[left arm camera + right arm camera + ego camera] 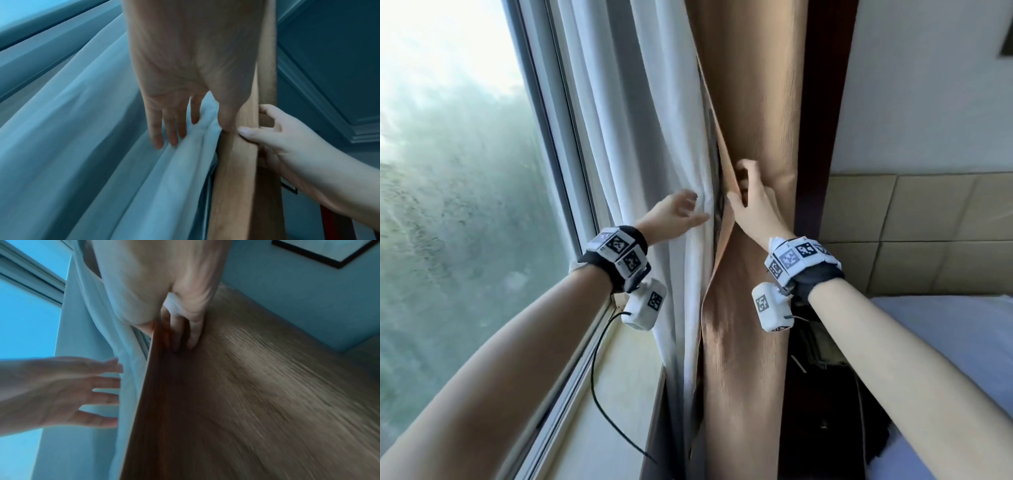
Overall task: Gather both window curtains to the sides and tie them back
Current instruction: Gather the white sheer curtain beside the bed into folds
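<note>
A white sheer curtain hangs bunched beside a tan heavy curtain at the right end of the window. My left hand presses straight, spread fingers against the white folds. My right hand grips the tan curtain's front edge, thumb in front and fingers curled round the fabric. In the right wrist view the right hand's fingers dig into the tan cloth, and the left hand lies flat on the white curtain. No tie-back is visible.
The window glass and its frame fill the left. A pale sill runs below. A dark wood post stands behind the tan curtain. A tiled wall and a bed with light sheet are at the right.
</note>
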Available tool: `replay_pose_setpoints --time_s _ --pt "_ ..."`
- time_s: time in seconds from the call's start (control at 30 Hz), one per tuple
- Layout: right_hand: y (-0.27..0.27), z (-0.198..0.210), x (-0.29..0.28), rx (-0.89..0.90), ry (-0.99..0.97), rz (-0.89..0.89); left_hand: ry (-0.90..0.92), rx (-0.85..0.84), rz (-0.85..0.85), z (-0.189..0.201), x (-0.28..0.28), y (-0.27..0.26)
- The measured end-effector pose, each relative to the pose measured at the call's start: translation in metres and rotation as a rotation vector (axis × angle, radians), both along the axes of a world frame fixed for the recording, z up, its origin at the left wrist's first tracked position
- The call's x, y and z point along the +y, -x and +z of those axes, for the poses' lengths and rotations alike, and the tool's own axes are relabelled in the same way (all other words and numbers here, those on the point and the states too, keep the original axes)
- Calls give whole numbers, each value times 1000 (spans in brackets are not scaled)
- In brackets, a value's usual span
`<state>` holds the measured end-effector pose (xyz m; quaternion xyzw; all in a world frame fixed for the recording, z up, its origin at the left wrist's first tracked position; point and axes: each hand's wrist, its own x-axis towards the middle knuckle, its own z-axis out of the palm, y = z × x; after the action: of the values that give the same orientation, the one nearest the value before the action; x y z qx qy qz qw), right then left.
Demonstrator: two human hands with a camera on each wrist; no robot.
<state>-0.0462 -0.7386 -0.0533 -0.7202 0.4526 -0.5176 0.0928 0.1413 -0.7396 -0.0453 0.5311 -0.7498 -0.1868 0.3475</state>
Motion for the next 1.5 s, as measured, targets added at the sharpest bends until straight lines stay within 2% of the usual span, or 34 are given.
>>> replay_pose_setpoints --time_s 0.1,0.27,0.37,0.47,0.57,0.63,0.77,0.87,0.97,1.0,1.07,1.2,1.27,1.4,1.5 --pt "7 -4 8 -19 67 -33 49 38 126 -5 -2 1" --pt "11 -10 8 41 236 -34 194 223 275 -19 0 -3" --pt "13 -13 5 90 173 -88 365 313 316 -23 5 -10" --pt "16 -16 0 61 161 -179 517 331 384 -23 4 -19" --pt "17 -17 -1 57 -94 -178 616 286 448 -17 6 -24" --pt "19 -19 0 61 -101 -185 762 169 453 -14 9 -25" --pt "30 -26 5 61 31 -172 1031 -301 426 -10 14 -22" --pt "39 -27 6 93 24 -188 1110 -567 318 -10 14 -20" --pt "50 -24 6 23 -14 -242 1127 -776 235 -11 11 -10" --pt "54 -23 6 -9 -37 -250 1087 -772 221 -12 11 -5" --pt "58 -20 8 -30 -91 -241 922 -652 262 -14 16 7" --pt "55 -21 18 64 -157 -251 653 -222 383 -18 17 26" --pt "52 -21 24 48 -159 -272 612 -118 444 -19 15 29" --pt "45 -18 34 -52 -154 -194 630 51 577 -22 8 26" --pt "33 -21 43 162 -207 -292 577 90 613 -23 9 23"
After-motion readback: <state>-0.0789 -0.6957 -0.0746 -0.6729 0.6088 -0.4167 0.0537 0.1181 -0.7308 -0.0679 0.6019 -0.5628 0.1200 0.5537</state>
